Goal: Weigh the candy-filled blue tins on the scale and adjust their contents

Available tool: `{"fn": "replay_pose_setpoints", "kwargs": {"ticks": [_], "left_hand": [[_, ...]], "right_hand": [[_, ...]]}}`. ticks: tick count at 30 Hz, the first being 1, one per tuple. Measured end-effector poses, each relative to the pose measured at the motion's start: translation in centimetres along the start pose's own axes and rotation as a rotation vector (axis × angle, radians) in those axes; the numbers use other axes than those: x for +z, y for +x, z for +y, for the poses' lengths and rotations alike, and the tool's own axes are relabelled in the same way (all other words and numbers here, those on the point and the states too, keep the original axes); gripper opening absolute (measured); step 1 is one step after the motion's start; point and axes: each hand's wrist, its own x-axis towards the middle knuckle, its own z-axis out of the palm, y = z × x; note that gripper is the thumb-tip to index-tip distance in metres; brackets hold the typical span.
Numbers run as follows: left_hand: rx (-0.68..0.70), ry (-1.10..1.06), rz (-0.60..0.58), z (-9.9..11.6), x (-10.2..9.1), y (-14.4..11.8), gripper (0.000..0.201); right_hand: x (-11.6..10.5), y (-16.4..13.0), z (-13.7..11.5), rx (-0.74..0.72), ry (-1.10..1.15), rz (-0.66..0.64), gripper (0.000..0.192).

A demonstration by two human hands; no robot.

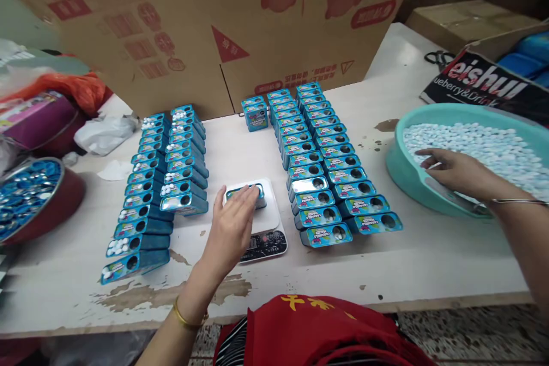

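Observation:
My left hand (235,222) is over a blue candy tin (234,191) on a white kitchen scale (269,213), its thumb at one end and its fingers across the top. The hand partly hides the tin and the scale's display. At the right, my right hand (454,171) hovers over the near rim of a turquoise basin (397,154). Its fingers are stretched out and apart, with nothing seen in them. Small white candies (480,146) fill the basin.
Rows of tins with round openings stand left (148,197) and right (317,200) of the scale, some with white candies on top. A large cardboard box (193,28) blocks the back. A red bowl (64,200) of blue-and-silver pieces sits far left. Scissors (440,58) lie behind the basin.

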Motion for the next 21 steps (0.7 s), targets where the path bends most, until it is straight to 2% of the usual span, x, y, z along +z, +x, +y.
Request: {"fn": "replay_pose_setpoints", "kwargs": {"ticks": [2,5,7,8,9,12,15,18,21], "left_hand": [[-0.032,-0.050,0.038,-0.1,-0.2,0.0,0.046],[-0.140,-0.088,0.142,-0.7,-1.2,-0.5,0.041],[-0.240,-0.103,0.206,-1.2,-1.9,-1.3,0.034],[-0.290,-0.113,0.227,-1.4,-2.2,-1.7,0.031],[-0.335,-0.124,0.240,-1.5,-2.3,-2.1,0.028],[-0.393,-0.151,0.240,-1.4,-2.4,-3.1,0.025],[-0.372,-0.161,0.213,-1.0,-2.1,-4.1,0.025],[-0.371,-0.171,0.192,-0.7,-1.9,-5.1,0.024],[-0.388,-0.188,0.183,-0.8,-1.6,-6.0,0.020]], "right_hand": [[-0.7,-0.8,-1.3,0.067,-0.025,0.023,0.038],[-2.3,-2.7,-4.8,0.139,0.048,0.186,0.026],[-3.0,-4.2,-8.4,0.105,0.307,0.215,0.018],[-3.1,-5.0,-10.5,0.025,0.429,0.199,0.015],[-3.0,-5.7,-12.8,-0.089,0.513,0.166,0.013],[-1.3,-7.3,-19.7,-0.435,0.627,-0.120,0.014],[1.5,-8.2,-25.2,-0.737,0.565,-0.274,0.010],[3.6,-8.9,-28.3,-0.863,0.366,-0.390,0.015],[4.5,-9.2,-29.5,-0.854,0.225,-0.415,0.021]]}}
